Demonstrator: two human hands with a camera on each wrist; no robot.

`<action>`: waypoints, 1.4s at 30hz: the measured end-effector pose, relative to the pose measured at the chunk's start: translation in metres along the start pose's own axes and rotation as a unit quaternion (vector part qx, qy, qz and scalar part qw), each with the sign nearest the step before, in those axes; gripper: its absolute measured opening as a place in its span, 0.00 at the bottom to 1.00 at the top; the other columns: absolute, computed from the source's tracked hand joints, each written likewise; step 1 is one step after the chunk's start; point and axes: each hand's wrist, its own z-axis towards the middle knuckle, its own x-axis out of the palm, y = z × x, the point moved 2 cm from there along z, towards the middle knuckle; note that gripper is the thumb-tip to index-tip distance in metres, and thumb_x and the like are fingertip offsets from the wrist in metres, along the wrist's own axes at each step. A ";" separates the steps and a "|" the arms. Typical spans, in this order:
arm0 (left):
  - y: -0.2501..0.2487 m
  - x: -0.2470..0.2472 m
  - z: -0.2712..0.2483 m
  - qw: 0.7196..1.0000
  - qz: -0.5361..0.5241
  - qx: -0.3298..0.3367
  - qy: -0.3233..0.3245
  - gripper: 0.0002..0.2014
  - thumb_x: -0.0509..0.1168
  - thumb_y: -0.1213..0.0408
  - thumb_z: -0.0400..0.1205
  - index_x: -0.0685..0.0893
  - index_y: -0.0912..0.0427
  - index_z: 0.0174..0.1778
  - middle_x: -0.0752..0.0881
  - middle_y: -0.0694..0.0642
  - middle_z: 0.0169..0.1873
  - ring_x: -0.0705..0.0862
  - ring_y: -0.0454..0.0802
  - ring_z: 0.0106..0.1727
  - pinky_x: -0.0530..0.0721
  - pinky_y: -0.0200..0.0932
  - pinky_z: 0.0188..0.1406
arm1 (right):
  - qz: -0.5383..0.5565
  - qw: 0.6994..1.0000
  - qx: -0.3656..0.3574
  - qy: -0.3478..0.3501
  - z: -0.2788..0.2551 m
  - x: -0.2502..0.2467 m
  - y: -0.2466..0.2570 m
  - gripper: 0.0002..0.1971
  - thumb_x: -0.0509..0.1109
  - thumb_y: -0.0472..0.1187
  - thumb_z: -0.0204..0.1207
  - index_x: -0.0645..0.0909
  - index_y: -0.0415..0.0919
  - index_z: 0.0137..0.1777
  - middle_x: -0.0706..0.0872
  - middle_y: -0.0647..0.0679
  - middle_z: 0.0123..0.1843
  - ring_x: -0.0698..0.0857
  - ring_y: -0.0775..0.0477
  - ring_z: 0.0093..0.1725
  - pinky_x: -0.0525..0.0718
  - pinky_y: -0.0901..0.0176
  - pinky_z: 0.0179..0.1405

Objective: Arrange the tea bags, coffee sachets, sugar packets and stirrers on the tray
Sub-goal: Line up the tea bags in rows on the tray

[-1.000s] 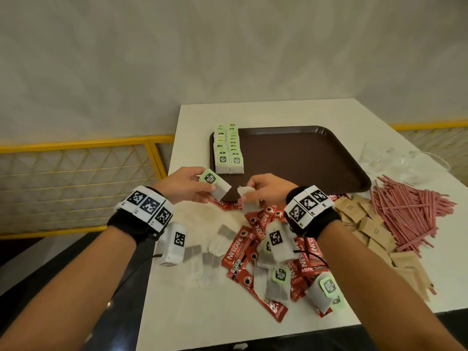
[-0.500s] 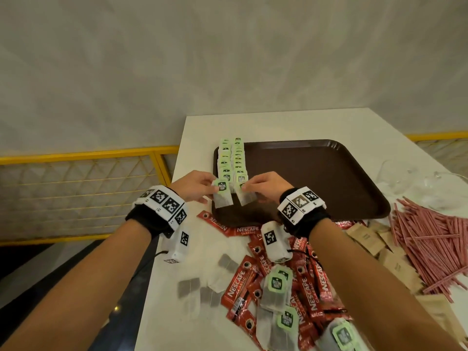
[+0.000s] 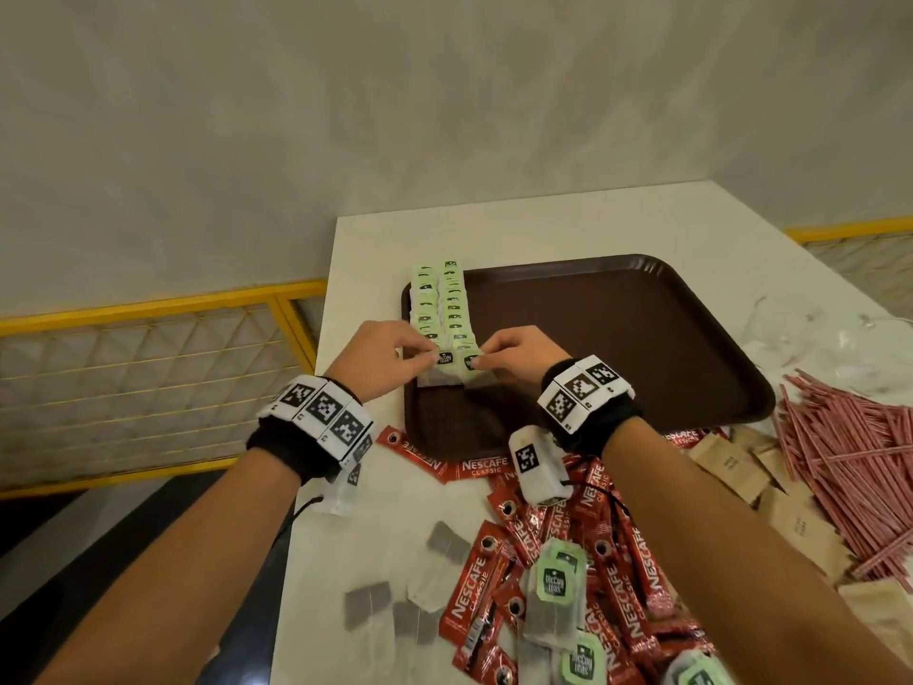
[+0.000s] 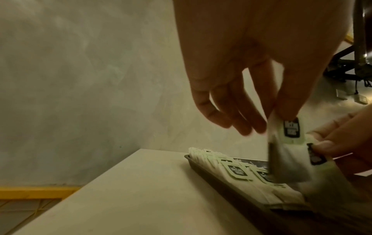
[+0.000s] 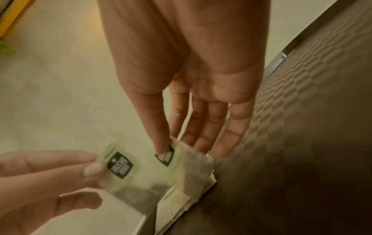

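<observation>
Both hands have moved from the worktop pile onto the tray [image 3: 642, 309]: left hand [image 3: 375, 358] and right hand [image 3: 518, 353] each pinch a tea bag [image 3: 444, 368], extending the two rows [image 3: 442, 304].

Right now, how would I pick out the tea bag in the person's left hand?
Find the brown tray and the two rows of tea bags along its left edge. At their near end, the left hand pinches one tea bag, left of the right hand's.

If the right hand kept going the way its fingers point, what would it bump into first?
Probably the row of tea bags on the tray. The right hand, pinching a tea bag, points left at the row's near end, just above it. The exact gap is unclear.
</observation>
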 end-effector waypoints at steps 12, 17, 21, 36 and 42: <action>0.006 0.002 -0.004 0.991 -0.116 -0.063 0.038 0.08 0.75 0.67 0.72 0.84 0.52 0.31 0.83 0.48 0.50 0.79 0.40 0.54 0.71 0.34 0.54 | -0.025 0.999 0.029 0.007 -0.001 0.001 -0.002 0.05 0.74 0.41 0.73 0.80 0.48 0.39 0.84 0.47 0.53 0.81 0.48 0.57 0.81 0.57 0.52; 0.010 0.008 -0.001 0.969 -0.210 -0.113 0.056 0.06 0.73 0.69 0.74 0.82 0.57 0.36 0.87 0.49 0.40 0.84 0.41 0.42 0.80 0.33 0.39 | -0.015 0.999 0.036 0.023 0.000 0.002 -0.001 0.05 0.73 0.38 0.74 0.80 0.45 0.39 0.83 0.48 0.41 0.81 0.54 0.39 0.81 0.64 0.39; 0.019 0.013 0.004 0.960 -0.214 -0.155 0.090 0.06 0.72 0.68 0.76 0.82 0.54 0.43 0.87 0.52 0.41 0.85 0.45 0.42 0.84 0.36 0.40 | -0.006 0.998 0.055 0.029 0.003 0.003 0.000 0.04 0.71 0.33 0.75 0.82 0.38 0.49 0.84 0.43 0.47 0.83 0.49 0.45 0.85 0.54 0.49; 0.021 0.018 0.027 0.992 -0.047 -0.109 0.038 0.12 0.73 0.66 0.75 0.88 0.58 0.54 0.83 0.54 0.41 0.80 0.48 0.44 0.78 0.39 0.46 | -0.059 0.995 0.082 -0.003 0.031 0.007 0.006 0.08 0.76 0.32 0.70 0.79 0.40 0.36 0.88 0.36 0.47 0.87 0.36 0.55 0.86 0.42 0.57; 0.018 0.022 0.019 0.997 0.007 -0.079 0.002 0.18 0.73 0.59 0.75 0.83 0.57 0.60 0.79 0.54 0.46 0.79 0.48 0.43 0.73 0.35 0.42 | -0.095 0.991 0.089 -0.010 0.032 0.005 0.004 0.10 0.77 0.37 0.71 0.76 0.44 0.37 0.84 0.45 0.40 0.86 0.39 0.57 0.85 0.44 0.59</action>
